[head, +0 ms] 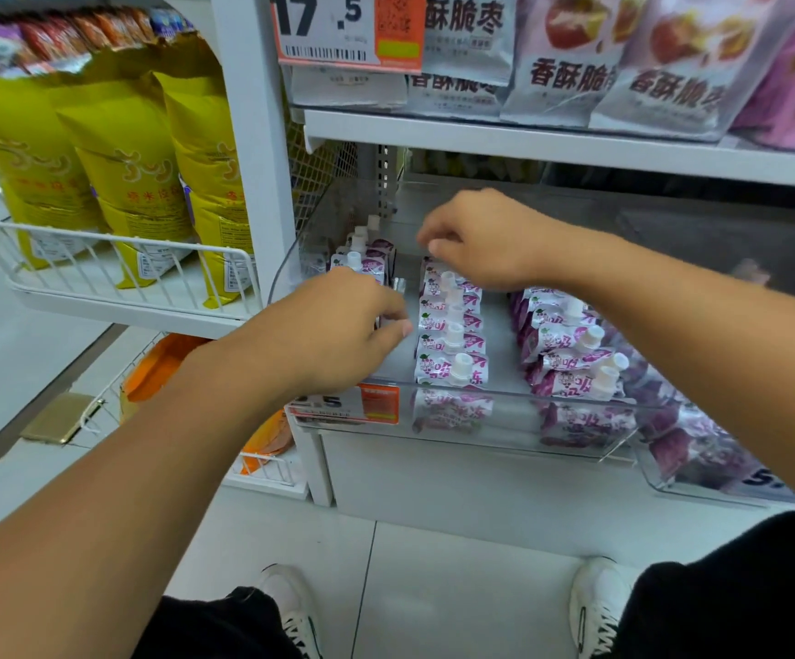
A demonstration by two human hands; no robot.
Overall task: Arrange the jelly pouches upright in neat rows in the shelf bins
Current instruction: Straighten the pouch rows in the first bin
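Three rows of purple-and-white jelly pouches stand in the clear shelf bin (519,397): a left row (368,259) near the bin's left wall with about four white caps showing, a middle row (450,335) of about seven pouches running from the front wall toward the back, and a right row (571,354) of about six that lean rather than stand straight. The left hand (338,330) reaches in over the front left corner of the bin, knuckles up, fingers curled down with the thumb tip showing; it covers the near end of the left row, and whether it grips a pouch there cannot be told. The right hand (476,240) hangs over the far end of the middle row, wrist bent, fingers curled downward with the tips at the pouch tops; its grasp is also hidden by the fingers. An orange price tag (362,404) on the bin's front edge is partly covered by the left wrist. A second bin (719,487) at the right edge is cut off, its purple contents blurred. Three yellow bags (115,173) stand in a white wire basket (101,259) to the left.
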